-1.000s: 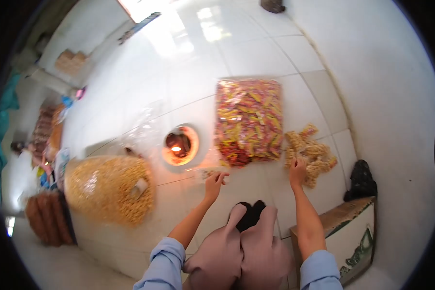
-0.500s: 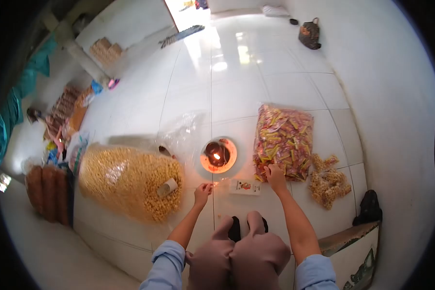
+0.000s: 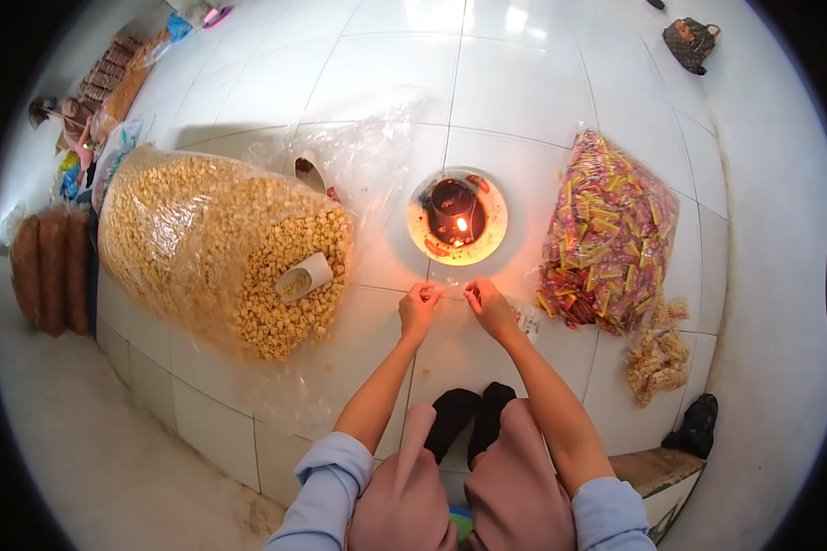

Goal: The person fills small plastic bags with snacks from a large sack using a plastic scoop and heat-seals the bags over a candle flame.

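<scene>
My left hand [image 3: 417, 312] and my right hand [image 3: 490, 309] are close together, both with fingers pinched. A thin, see-through plastic bag [image 3: 447, 284] stretches faintly between the fingertips. Just beyond is a plate [image 3: 498, 216] with a dark round can [image 3: 452, 199] and a small burning flame [image 3: 462, 223]. Partly hidden behind my right hand and wrist lies a white printed packet [image 3: 528, 319] on the tiles. Farther right sits a large clear bag of small red and yellow packets [image 3: 606, 239]. Whether my right fingers also hold a packet is hidden.
To the left lies a big open bag of popcorn-like puffs [image 3: 184, 230] with a white scoop [image 3: 305, 277] in it. Small filled bags [image 3: 657, 367] lie at right. A person [image 3: 78, 124] sits far left, near brown bundles [image 3: 53, 271]. A handbag [image 3: 691, 44] stands by the wall.
My right hand has left the bag of red and yellow packets and come in beside my left hand. The left hand has moved nearer the plate. The view has tilted down.
</scene>
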{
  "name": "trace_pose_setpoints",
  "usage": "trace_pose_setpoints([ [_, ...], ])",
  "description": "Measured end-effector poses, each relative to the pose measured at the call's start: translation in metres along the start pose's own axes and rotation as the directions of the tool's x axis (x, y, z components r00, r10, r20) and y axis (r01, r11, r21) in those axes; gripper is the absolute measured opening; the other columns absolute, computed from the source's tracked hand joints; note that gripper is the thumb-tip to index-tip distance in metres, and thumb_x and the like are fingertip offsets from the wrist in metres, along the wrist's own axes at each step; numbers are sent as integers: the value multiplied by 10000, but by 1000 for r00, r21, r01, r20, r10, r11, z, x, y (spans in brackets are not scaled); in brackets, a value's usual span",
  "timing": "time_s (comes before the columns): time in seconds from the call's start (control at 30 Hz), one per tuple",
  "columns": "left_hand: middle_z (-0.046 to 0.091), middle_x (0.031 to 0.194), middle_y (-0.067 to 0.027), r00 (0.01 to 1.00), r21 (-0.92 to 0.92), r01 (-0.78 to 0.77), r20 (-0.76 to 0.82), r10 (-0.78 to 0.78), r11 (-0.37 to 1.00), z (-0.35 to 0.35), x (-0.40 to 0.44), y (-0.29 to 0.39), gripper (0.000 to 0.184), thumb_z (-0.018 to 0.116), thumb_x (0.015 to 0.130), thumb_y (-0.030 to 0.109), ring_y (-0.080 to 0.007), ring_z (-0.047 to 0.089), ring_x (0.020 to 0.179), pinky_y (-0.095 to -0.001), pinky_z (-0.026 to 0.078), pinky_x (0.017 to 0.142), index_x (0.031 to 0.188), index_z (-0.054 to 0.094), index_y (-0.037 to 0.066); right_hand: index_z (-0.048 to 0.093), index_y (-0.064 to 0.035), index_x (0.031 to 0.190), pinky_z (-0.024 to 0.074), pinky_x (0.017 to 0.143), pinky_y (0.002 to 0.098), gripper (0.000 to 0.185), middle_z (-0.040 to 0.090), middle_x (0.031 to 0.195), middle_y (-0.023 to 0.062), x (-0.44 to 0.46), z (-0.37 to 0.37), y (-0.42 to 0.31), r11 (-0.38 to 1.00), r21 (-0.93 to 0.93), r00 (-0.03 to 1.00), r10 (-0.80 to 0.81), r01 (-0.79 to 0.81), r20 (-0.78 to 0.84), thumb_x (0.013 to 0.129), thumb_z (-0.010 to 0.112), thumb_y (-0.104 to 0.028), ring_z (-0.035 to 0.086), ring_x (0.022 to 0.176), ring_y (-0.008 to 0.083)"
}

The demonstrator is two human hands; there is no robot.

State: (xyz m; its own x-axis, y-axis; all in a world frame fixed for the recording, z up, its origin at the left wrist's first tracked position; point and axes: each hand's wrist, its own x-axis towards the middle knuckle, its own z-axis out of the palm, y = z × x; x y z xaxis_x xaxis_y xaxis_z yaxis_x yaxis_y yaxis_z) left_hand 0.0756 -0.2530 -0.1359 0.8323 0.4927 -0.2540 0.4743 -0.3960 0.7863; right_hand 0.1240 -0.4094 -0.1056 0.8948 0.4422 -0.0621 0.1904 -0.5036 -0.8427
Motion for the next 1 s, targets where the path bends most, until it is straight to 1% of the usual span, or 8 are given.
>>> trace_pose_setpoints([
  [0.17,629,934,-123,992,46,-91,88,87,995,-16,-15,18,143,574,847,145,-211,617,720,-315,479,610,881,488,36,512,-62,1044,446,713,341,269,511,896,116,-2,15,-3,992,-113,997,57,-64,-60,832,586,-211,534,799,239],
  [0.4,530,1167,-200,917,-797,16,252,309,603,-56,-37,65,152,359,961,211,-274,603,927,-373,503,817,954,299,71,439,-59,1188,416,851,351,433,524,979,84,-9,19,-1,966,-257,974,-97,42,-206,836,609,-244,534,903,220],
  [0.43,492,1210,-219,901,-876,136,304,309,463,-63,-39,74,161,342,965,231,-310,589,968,-391,496,852,961,292,77,460,-50,1159,423,840,336,387,537,970,75,-7,4,-19,929,358,991,122,-93,-57,840,607,-212,537,885,203],
  [0.47,492,1210,-219,901,-877,134,302,312,462,-65,-40,80,161,342,965,231,-310,589,968,-391,496,852,961,292,77,480,-41,1130,429,829,321,341,551,961,67,-7,-9,-34,526,806,960,209,-273,189,845,605,-180,541,867,186],
  [0.57,443,1257,-230,890,-938,197,293,350,285,-73,-42,104,161,323,969,245,-345,576,991,-404,500,843,970,284,88,528,-29,1045,434,767,258,221,578,914,49,-10,-44,-62,255,918,943,216,-305,253,851,587,-116,542,807,138],
  [0.87,435,1249,-215,927,-876,-138,49,371,462,-129,-56,203,263,447,933,225,-337,532,1049,-383,418,928,1131,316,112,615,-3,885,406,655,230,114,563,792,30,7,-159,-183,702,703,955,120,111,-271,861,560,-100,519,734,103],
  [0.93,399,1252,-221,681,-189,-688,-502,534,700,-154,-65,253,557,559,862,162,-314,401,1176,-410,310,1013,1285,221,34,632,-16,865,419,648,241,103,571,788,38,6,-189,-227,972,90,902,-165,218,-398,839,575,-97,533,743,117],
  [1.0,330,1311,-215,608,-190,-774,-492,624,604,-183,-68,300,739,647,792,190,-307,269,1254,-404,208,1050,1350,195,15,646,-31,820,436,601,254,84,587,801,72,10,-203,-251,946,-11,842,-294,324,-453,816,571,-71,549,677,163],
])
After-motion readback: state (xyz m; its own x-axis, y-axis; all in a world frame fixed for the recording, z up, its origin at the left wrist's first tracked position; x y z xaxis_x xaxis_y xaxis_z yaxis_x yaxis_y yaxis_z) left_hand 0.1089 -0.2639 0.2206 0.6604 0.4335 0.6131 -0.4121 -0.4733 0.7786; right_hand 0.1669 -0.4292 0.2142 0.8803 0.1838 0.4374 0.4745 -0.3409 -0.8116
